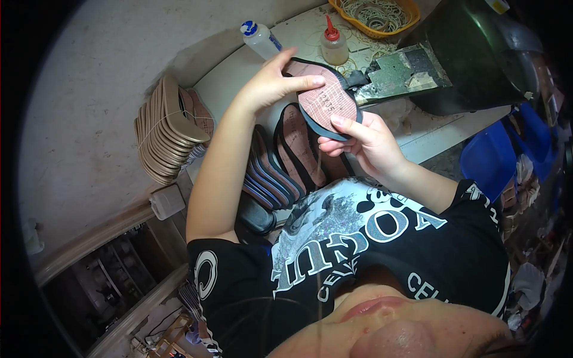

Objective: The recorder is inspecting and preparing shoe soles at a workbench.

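Note:
Both my hands hold one insole [327, 102], its pink, grid-patterned underside facing up and a black rim around it. My left hand [277, 82] grips its far left end, thumb flat on the pink face. On the near right side my right hand [373, 142] pinches the edge, thumb on top and fingers curled beneath. The insole's right edge lies against a small dark part at the tip of a green metal machine arm [397, 74]; whether they touch I cannot tell. Below my hands, a row of dark-edged insoles [268, 170] and pink-faced insoles [295, 134] leans on edge.
A stack of beige insoles [170, 128] tied with string stands at the left. On the white table are a blue-capped bottle [262, 40], a red-tipped squeeze bottle [334, 49] and an orange basket [412, 22] of rubber bands. Blue plastic bins [489, 156] stand at the right.

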Demonstrator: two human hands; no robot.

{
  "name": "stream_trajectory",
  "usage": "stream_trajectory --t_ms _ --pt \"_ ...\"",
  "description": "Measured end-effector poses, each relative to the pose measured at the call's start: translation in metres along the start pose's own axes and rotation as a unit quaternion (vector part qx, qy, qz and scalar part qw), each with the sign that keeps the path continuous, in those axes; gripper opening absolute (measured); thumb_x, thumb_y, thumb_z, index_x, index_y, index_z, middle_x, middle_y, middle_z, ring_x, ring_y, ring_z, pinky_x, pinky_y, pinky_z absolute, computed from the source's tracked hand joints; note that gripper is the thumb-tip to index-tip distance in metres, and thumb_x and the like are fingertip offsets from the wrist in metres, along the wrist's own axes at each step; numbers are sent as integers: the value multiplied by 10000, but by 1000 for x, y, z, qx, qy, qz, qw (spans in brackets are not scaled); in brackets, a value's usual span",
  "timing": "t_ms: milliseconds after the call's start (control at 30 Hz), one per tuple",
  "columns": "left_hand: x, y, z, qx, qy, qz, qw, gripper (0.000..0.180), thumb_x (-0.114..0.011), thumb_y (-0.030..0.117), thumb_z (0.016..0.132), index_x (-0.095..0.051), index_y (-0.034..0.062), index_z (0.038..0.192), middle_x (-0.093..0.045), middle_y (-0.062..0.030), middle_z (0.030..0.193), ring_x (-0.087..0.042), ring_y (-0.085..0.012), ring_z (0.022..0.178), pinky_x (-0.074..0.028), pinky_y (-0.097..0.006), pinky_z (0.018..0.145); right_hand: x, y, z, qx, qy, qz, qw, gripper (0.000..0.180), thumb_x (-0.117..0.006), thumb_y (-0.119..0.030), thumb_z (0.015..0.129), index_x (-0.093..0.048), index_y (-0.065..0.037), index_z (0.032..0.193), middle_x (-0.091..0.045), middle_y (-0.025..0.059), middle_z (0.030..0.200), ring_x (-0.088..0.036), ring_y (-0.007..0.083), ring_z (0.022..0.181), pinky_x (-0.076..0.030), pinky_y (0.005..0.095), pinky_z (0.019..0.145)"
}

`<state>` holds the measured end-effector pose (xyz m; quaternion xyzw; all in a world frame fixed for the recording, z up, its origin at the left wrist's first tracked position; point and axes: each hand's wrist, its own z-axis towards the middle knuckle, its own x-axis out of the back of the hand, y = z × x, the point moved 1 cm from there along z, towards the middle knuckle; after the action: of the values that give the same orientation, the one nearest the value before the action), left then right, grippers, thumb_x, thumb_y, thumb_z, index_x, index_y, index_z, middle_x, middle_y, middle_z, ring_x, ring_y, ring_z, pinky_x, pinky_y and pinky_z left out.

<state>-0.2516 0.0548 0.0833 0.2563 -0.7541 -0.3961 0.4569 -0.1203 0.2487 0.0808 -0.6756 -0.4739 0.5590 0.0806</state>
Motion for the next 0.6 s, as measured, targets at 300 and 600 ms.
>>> stream_trajectory --t_ms 300,600 --pt "14 27 -3 32 -239 -8 970 440 -779 366 752 -586 78 1024 -589 17 858 -521 -66 745 -408 -222 585 1 -4 -4 -9 29 29 999 315 -559 -247 946 -612 36 1073 -689 144 943 -695 193 811 -563 273 719" --pt "2 8 -32 66 -124 -83 987 362 -723 272 839 -556 42 1062 -597 -18 894 -550 -88 765 -464 -234 635 -1 -11 -1 18 49 -30 998 370 -557 -264 952 -610 76 1086 -681 162 980 -696 215 850 -567 262 731"
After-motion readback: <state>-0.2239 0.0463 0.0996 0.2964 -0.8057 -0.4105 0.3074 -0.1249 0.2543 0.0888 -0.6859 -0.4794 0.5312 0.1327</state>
